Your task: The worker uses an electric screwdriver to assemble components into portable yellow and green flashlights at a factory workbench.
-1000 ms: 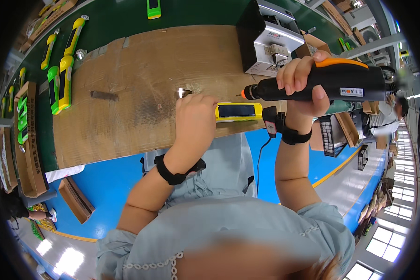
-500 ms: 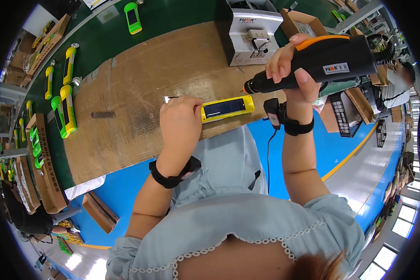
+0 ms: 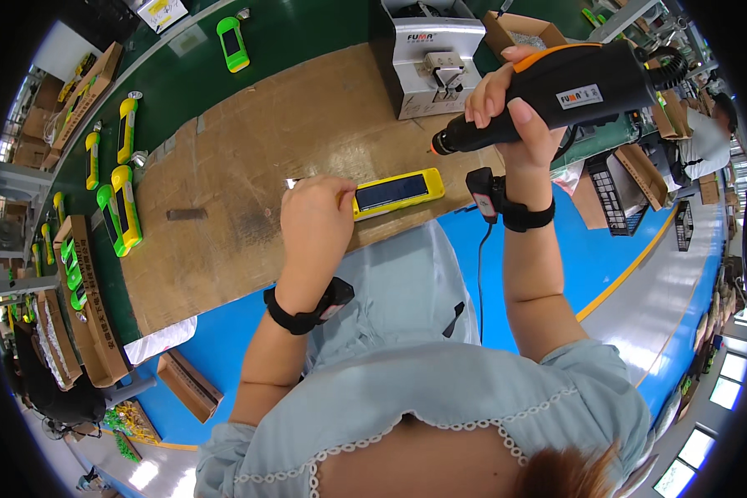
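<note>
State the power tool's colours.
The power tool is mostly black, with some orange; it shows best in the head view.

1. Looks like a factory assembly workshop.
2. Shows look-alike yellow and green devices (image 3: 127, 207) along a green bench (image 3: 307, 31), at left.
3. Has a black power screwdriver (image 3: 577, 79) at upper right.
4. Includes a yellow-lined blue floor (image 3: 574, 266) at right, large windows (image 3: 700, 446) at lower right.

L head cam, wide fisheye, faces down fr. above, close over lap (image 3: 390, 290) & bench (image 3: 183, 83).
</note>
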Available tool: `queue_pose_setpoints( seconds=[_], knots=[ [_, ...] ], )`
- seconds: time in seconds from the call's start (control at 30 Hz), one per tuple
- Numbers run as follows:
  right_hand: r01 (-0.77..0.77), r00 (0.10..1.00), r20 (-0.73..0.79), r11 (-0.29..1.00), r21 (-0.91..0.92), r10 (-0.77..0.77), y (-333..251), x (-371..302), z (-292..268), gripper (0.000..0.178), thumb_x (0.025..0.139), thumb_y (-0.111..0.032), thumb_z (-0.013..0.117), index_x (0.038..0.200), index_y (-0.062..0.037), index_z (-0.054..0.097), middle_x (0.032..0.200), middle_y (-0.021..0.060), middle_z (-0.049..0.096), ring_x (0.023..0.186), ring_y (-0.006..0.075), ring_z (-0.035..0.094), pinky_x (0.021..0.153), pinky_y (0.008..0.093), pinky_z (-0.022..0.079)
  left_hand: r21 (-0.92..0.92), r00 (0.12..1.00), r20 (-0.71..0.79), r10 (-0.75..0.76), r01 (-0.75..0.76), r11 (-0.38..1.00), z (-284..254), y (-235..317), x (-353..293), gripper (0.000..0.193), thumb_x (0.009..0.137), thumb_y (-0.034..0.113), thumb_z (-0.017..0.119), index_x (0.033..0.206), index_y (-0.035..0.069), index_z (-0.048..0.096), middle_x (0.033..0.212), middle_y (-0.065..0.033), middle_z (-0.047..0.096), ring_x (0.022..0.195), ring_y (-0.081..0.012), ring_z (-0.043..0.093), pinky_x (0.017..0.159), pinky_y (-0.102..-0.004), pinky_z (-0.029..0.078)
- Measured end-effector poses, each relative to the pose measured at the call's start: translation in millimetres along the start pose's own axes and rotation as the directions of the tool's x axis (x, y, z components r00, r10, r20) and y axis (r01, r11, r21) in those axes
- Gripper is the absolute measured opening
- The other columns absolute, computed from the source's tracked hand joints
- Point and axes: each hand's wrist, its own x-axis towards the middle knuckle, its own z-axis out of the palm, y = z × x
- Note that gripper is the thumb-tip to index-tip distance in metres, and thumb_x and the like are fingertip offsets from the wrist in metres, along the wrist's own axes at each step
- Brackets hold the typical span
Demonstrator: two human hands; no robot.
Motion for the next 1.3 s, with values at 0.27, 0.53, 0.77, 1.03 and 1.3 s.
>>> queue_pose_setpoints(
  seconds=[0.27,0.53,0.77,1.03,1.3],
  knots=[
    [0.133,0.891,-0.347,0.899,-0.418,-0.293,10,36,-3,0.041,0.082,-0.001,0.058,0.117,0.0124,0.045,0.068,0.0117,0.059,0.058,0.0186,0.059,0.061,0.0324,0.051,-0.082,1.0,0.007,-0.028,0.028,0.996,-2,-2,0,0.011,0.074,0.008,0.064,0.084,0.008,0.068,0.082,-0.009,0.065,0.083,-0.0294,0.058,0.076,-0.0385,0.042],
    [0.11,0.896,-0.345,0.892,-0.439,-0.28,28,56,-17,0.035,0.08,0.002,0.061,0.112,0.0091,0.049,0.068,0.008,0.061,0.059,0.0124,0.06,0.059,0.0244,0.048,-0.123,0.991,0.049,0.123,-0.116,0.986,-8,-4,-5,0.037,0.067,0.016,0.075,0.099,0.005,0.06,0.092,-0.0119,0.06,0.091,-0.0315,0.055,0.081,-0.0397,0.042],
    [-0.144,0.912,-0.407,0.897,-0.418,-0.043,27,72,-22,0.056,0.078,-0.003,0.064,0.125,0.0008,0.035,0.073,0.011,0.058,0.057,0.0192,0.058,0.054,0.0265,0.047,-0.029,0.983,0.06,0.173,-0.172,0.985,2,-17,-16,0.05,0.061,0.02,0.08,0.103,0.005,0.057,0.101,-0.0107,0.053,0.1,-0.0287,0.047,0.088,-0.0391,0.033],
    [-0.157,0.944,-0.272,0.98,0.126,0.186,-1,14,41,0.043,0.083,-0.008,0.049,0.12,0.0064,0.036,0.069,0.0103,0.049,0.059,0.021,0.052,0.059,0.0358,0.048,-0.1,0.985,0.013,0.169,-0.167,0.981,11,-28,-17,0.046,0.061,0.021,0.08,0.1,0.008,0.059,0.098,-0.0077,0.053,0.096,-0.0275,0.049,0.085,-0.0381,0.031],
    [-0.248,0.956,-0.158,0.969,0.021,0.248,-6,-23,99,0.051,0.081,-0.021,0.047,0.127,-0.0029,0.034,0.074,0.0057,0.044,0.064,0.0183,0.048,0.064,0.0374,0.042,-0.128,0.993,-0.04,0.11,-0.114,0.985,16,-30,-20,0.046,0.059,0.021,0.08,0.099,0.008,0.061,0.098,-0.0095,0.051,0.096,-0.0281,0.047,0.085,-0.0402,0.031]
  ],
)
